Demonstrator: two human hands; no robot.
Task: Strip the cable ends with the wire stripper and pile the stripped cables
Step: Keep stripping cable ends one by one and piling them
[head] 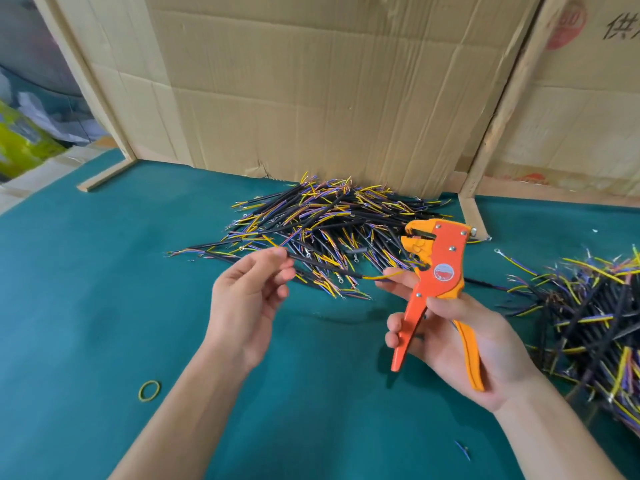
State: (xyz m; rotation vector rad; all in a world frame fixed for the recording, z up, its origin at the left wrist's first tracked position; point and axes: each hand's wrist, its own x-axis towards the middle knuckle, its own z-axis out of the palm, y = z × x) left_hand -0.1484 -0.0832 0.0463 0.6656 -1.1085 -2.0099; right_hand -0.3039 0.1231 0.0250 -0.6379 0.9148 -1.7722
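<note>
My left hand (247, 296) pinches a short black cable (325, 266) at its left end and holds it level above the green table. The cable's yellow inner wire (382, 277) reaches toward the jaws of an orange and yellow wire stripper (434, 271). My right hand (460, 344) grips the stripper by its handles, jaws pointing up and left. The index finger of that hand touches the yellow wire end. A large pile of cables (332, 230) lies behind the hands at the centre. A second pile of cables (595, 320) lies at the right edge.
Cardboard sheets (311, 81) on wooden frames stand at the back of the green table (86, 289). A yellow rubber band (149, 390) lies at the near left. A small blue wire scrap (463, 449) lies at the near right.
</note>
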